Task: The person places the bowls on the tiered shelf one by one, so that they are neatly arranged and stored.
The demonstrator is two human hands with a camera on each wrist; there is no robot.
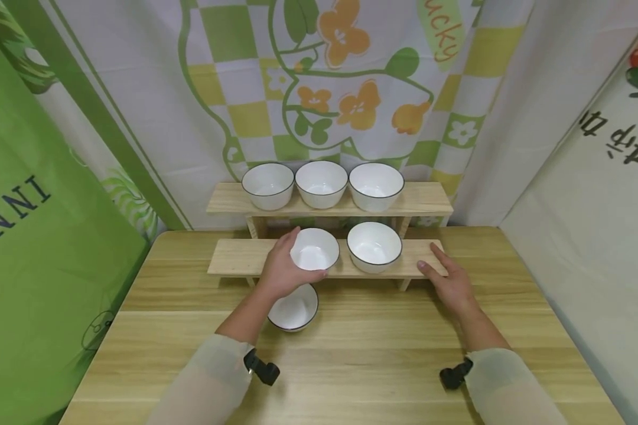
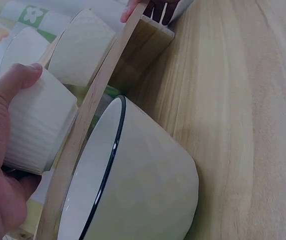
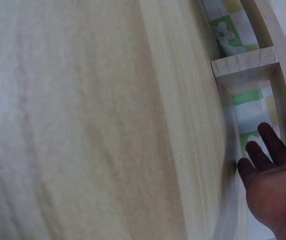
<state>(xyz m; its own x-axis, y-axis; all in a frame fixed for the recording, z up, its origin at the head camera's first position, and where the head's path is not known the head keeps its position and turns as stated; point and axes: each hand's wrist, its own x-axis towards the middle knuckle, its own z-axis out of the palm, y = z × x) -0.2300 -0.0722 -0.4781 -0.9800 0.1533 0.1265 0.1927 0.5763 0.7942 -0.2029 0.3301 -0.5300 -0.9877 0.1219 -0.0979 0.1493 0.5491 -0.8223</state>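
Note:
My left hand (image 1: pixel 283 270) grips a white bowl (image 1: pixel 315 251) on the lower board of a wooden two-tier rack (image 1: pixel 239 257), with the thumb on its near side. In the left wrist view, the fingers go round the ribbed bowl (image 2: pixel 40 117). My right hand (image 1: pixel 453 286) holds the right end of the lower board; thumb and index finger lie over it, while the other fingers (image 3: pixel 273 142) reach beneath. Right of the gripped bowl stands another white bowl (image 1: pixel 374 248) with a dark rim. A third bowl (image 1: pixel 296 310) sits on the table, partly hidden by my left hand and wrist.
Three more white bowls stand in a row on the upper board (image 1: pixel 427 200), among them a middle bowl (image 1: pixel 321 186). The wooden table (image 1: pixel 383 354) extends toward me. A patterned curtain (image 1: pixel 351 77) hangs behind the rack, and a green cloth (image 1: pixel 48 236) hangs at the left.

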